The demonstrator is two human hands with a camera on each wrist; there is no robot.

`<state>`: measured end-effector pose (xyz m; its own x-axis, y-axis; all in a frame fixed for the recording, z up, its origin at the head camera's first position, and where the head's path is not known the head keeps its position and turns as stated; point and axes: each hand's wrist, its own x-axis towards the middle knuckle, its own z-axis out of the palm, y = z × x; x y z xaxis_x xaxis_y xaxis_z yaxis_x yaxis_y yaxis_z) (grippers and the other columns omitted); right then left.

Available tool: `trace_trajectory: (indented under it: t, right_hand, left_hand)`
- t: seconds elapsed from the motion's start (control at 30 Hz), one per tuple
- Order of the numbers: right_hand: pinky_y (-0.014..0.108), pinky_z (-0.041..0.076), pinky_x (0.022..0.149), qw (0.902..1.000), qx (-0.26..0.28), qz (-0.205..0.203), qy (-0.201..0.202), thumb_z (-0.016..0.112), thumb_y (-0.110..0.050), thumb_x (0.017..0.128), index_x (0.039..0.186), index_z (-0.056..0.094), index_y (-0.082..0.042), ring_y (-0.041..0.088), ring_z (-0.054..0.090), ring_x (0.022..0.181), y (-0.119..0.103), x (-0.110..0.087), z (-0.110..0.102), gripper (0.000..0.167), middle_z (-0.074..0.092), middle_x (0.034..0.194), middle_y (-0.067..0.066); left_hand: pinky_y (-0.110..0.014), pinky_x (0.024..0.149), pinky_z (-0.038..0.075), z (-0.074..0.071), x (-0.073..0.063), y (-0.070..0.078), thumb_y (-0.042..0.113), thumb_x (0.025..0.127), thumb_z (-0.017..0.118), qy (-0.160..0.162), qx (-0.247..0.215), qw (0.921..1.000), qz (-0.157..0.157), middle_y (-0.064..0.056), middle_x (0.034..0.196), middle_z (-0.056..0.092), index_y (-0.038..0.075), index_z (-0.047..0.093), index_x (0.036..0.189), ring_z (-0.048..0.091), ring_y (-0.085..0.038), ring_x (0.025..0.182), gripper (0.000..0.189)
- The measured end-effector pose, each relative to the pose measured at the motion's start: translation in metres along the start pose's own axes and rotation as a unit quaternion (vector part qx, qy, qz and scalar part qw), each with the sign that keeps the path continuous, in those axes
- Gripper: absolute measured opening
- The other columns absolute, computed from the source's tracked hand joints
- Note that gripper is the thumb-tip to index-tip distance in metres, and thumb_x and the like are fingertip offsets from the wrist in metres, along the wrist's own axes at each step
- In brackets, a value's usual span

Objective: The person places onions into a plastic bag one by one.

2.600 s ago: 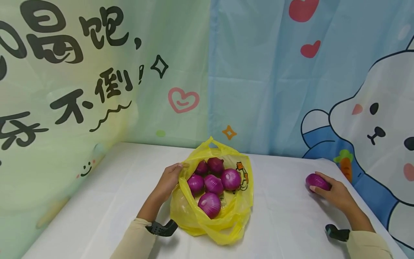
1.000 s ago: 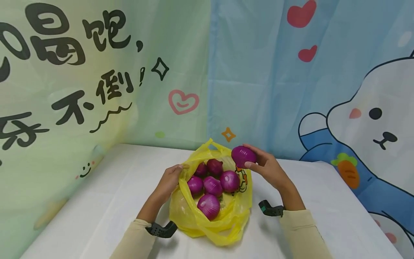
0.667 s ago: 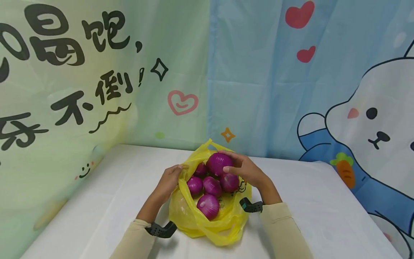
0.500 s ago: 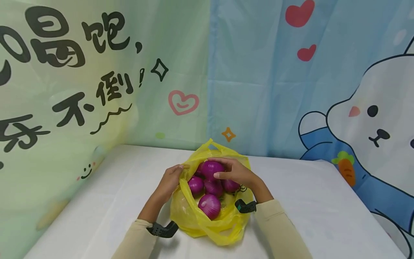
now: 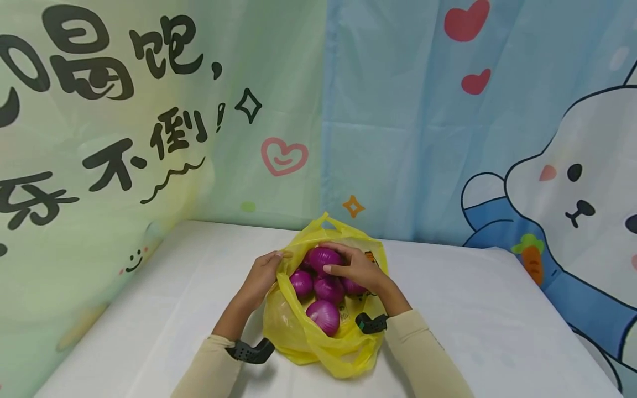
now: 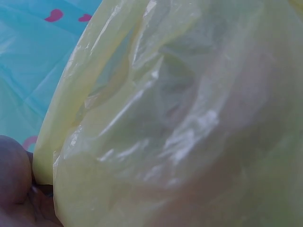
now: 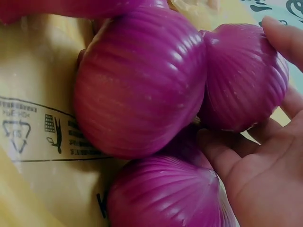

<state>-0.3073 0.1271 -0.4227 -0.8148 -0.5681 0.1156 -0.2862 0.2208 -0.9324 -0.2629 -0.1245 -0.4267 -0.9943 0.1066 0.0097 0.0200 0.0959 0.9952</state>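
Note:
A yellow plastic bag stands with its mouth open on the white table, several red onions inside. My left hand pinches the bag's left rim; in the left wrist view its thumb tip lies against the translucent plastic. My right hand reaches into the bag and holds a red onion between thumb and fingers. In the right wrist view that onion sits between the spread thumb and fingers, touching other onions. Nearest the bag's front lies another onion.
The white table extends to both sides of the bag. Behind it hangs a printed cloth backdrop with a cartoon bear and lettering. A black wrist camera is strapped to the left wrist, another to the right.
My right hand has carried a red onion from the table's right side to the bag and lowered it among the other onions. My left hand has kept its grip on the rim.

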Motion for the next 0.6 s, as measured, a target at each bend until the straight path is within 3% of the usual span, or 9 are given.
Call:
trace_trajectory:
  t: [0.17, 0.4, 0.6]
  right_hand:
    - [0.041, 0.049, 0.094, 0.9996, -0.025, -0.008, 0.006, 0.062, -0.015, 0.096, 0.147, 0.041, -0.006, 0.03, 0.054, 0.118, 0.0, -0.001, 0.002, 0.056, 0.047, 0.14, 0.017]
    - [0.04, 0.05, 0.092, 0.9978, -0.059, -0.026, 0.01, 0.06, -0.008, 0.096, 0.142, 0.043, 0.004, 0.034, 0.056, 0.114, -0.028, -0.013, 0.007, 0.051, 0.05, 0.136, 0.023]
    - [0.043, 0.048, 0.095, 0.9949, -0.082, -0.049, 0.032, 0.06, -0.007, 0.096, 0.139, 0.049, 0.003, 0.034, 0.054, 0.118, -0.014, -0.011, 0.007, 0.046, 0.048, 0.14, 0.02]
  left_hand:
    - [-0.044, 0.102, 0.042, 0.0, 0.0, 0.001, 0.027, 0.107, 0.034, 0.002, 0.002, 1.0, 0.0, -0.015, 0.128, 0.056, -0.002, 0.054, 0.132, 0.054, -0.027, 0.118, 0.043]
    - [-0.045, 0.101, 0.043, 0.001, -0.002, 0.0, 0.025, 0.107, 0.033, 0.0, 0.005, 0.9999, 0.012, -0.016, 0.123, 0.057, -0.004, 0.055, 0.13, 0.055, -0.028, 0.115, 0.043]
    - [-0.043, 0.101, 0.043, 0.0, -0.001, -0.001, 0.024, 0.107, 0.032, 0.004, 0.012, 0.9999, 0.007, -0.015, 0.123, 0.057, -0.002, 0.056, 0.129, 0.055, -0.026, 0.114, 0.042]
